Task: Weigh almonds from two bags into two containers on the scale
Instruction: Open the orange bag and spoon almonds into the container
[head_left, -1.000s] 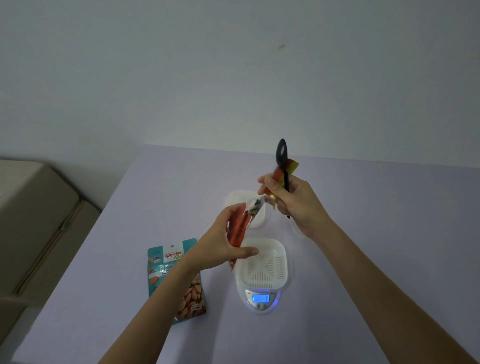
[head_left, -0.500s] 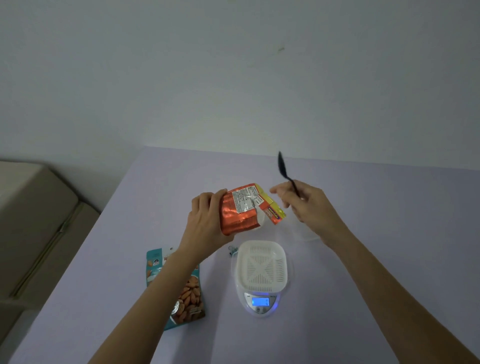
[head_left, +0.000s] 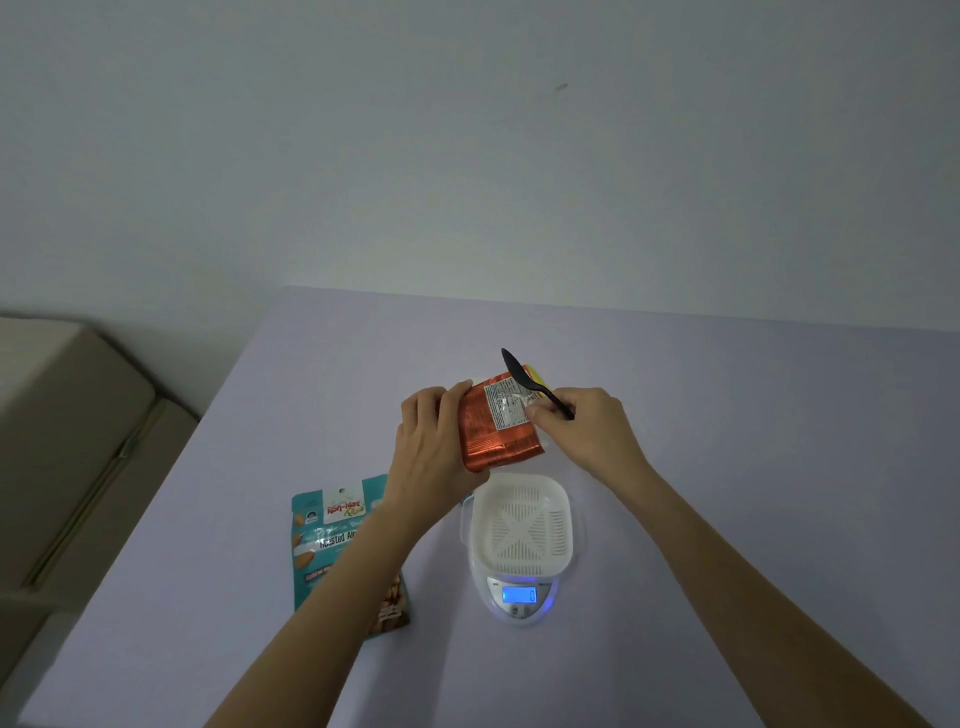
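1. Left hand (head_left: 434, 447) fingers wrap the orange bag (head_left: 500, 423), held above the desk (head_left: 727, 415), at the scale's (head_left: 522, 551) twelve o'clock, ready for opening.
2. Right hand (head_left: 582, 426) pinches the spoon (head_left: 524, 376) and the bag's top.
3. The teal bag (head_left: 332, 540) waits at the scale's nine o'clock.

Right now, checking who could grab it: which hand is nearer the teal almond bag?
Left. The left hand is just above the teal almond bag; the right hand is farther right, beyond the scale.
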